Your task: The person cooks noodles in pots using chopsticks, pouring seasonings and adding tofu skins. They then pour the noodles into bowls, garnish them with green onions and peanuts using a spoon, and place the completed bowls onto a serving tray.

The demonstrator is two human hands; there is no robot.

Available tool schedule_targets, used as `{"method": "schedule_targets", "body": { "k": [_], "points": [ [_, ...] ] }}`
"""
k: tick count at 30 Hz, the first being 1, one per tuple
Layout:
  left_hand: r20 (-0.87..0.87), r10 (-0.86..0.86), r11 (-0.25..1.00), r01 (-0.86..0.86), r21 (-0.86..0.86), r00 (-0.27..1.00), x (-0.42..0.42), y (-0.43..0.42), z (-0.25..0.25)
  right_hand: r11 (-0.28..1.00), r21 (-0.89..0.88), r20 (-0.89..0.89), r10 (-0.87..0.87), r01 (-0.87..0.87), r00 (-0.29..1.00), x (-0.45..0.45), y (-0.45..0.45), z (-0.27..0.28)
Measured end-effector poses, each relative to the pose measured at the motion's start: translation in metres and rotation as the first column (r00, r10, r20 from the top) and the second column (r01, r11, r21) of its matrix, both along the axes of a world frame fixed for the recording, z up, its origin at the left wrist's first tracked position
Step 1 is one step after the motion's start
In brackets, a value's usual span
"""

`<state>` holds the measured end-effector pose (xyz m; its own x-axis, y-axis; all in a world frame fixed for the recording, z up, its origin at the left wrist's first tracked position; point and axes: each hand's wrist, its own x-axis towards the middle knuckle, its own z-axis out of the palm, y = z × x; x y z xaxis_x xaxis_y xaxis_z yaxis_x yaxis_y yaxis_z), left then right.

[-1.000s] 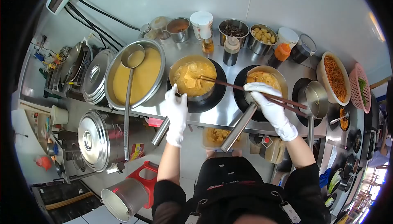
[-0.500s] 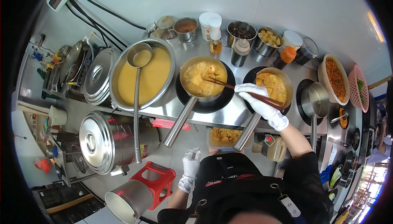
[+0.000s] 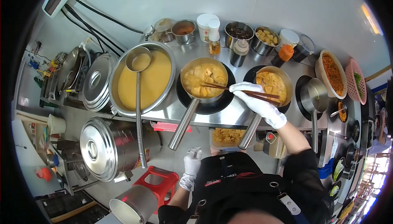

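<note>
My right hand point(image 3: 256, 101), in a white glove, is closed round brown chopsticks point(image 3: 221, 86). Their tips are in the yellow broth of the left saucepan point(image 3: 204, 77), among chunks of food. That pan stands on a black round burner with its handle pointing down-left. Beneath my right wrist is the handle of a second saucepan point(image 3: 271, 85), which holds food in orange broth. My left hand point(image 3: 192, 162), also gloved, hangs low beside the black apron, away from the counter. Its fingers are curled and bunched; nothing can be made out in them.
A wide basin point(image 3: 144, 78) of yellow soup, with a ladle point(image 3: 139, 101) across it, stands left. Sauce bottles and metal tubs line the wall. An empty saucepan point(image 3: 314, 96) is at the right. A red stool point(image 3: 157, 185) and a lidded pot point(image 3: 98, 149) stand below left.
My left hand has dropped from the left pan's handle to beside the apron. My right hand has shifted left with the chopsticks, and the food in the left pan has moved about.
</note>
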<state>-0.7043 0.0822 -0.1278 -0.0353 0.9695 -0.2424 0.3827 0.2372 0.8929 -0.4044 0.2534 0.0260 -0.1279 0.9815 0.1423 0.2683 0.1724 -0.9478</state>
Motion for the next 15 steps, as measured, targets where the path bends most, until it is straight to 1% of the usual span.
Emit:
{"method": "schedule_targets", "body": {
  "k": [1, 3, 4, 5, 7, 8, 9, 11, 12, 13, 15],
  "points": [
    [0.006, -0.005, 1.000, 0.005, -0.003, 1.000, 0.000, 0.000, -0.003, 0.996, 0.083, 0.052, 0.005, -0.010, 0.999, 0.011, -0.001, 0.001],
    [-0.045, -0.022, 0.998, 0.020, -0.060, 0.999, -0.004, 0.000, -0.004, 0.989, 0.142, 0.060, -0.051, 0.043, 0.997, 0.019, -0.006, 0.024],
    [-0.042, -0.024, 0.998, 0.022, -0.060, 0.999, -0.005, 0.001, -0.005, 0.991, 0.124, 0.005, -0.059, 0.058, 0.998, 0.017, -0.008, 0.038],
    [-0.050, -0.034, 0.998, 0.032, -0.055, 0.998, -0.006, 0.001, -0.006, 0.991, 0.124, 0.007, -0.061, 0.059, 0.998, 0.014, -0.009, 0.038],
    [-0.057, -0.050, 0.998, 0.047, -0.050, 0.997, -0.008, 0.001, -0.010, 0.997, 0.066, 0.057, 0.045, -0.049, 0.997, 0.001, -0.009, 0.039],
    [-0.079, -0.070, 0.997, 0.067, -0.046, 0.994, -0.010, 0.003, -0.012, 0.998, -0.059, 0.146, 0.033, -0.024, 0.989, -0.008, -0.009, 0.040],
    [-0.103, -0.091, 0.995, 0.087, -0.041, 0.990, -0.012, 0.003, -0.013, 0.999, -0.049, 0.151, 0.024, -0.017, 0.988, -0.008, -0.009, 0.034],
    [-0.118, -0.100, 0.994, 0.096, -0.045, 0.988, -0.017, 0.005, -0.015, 0.996, 0.081, 0.091, -0.037, 0.029, 0.995, -0.001, -0.009, 0.031],
    [-0.130, -0.104, 0.994, 0.098, -0.051, 0.986, -0.017, 0.006, -0.016, 0.994, 0.094, 0.182, -0.072, 0.055, 0.981, 0.004, -0.010, 0.042],
    [-0.125, -0.105, 0.994, 0.099, -0.054, 0.987, -0.019, 0.006, -0.017, 0.987, 0.153, 0.054, -0.061, 0.052, 0.997, 0.010, -0.007, 0.036],
    [-0.179, -0.132, 0.988, 0.114, -0.104, 0.975, -0.025, 0.007, -0.016, 0.974, 0.187, 0.106, -0.145, 0.124, 0.984, 0.002, -0.003, 0.047]
  ]
}}
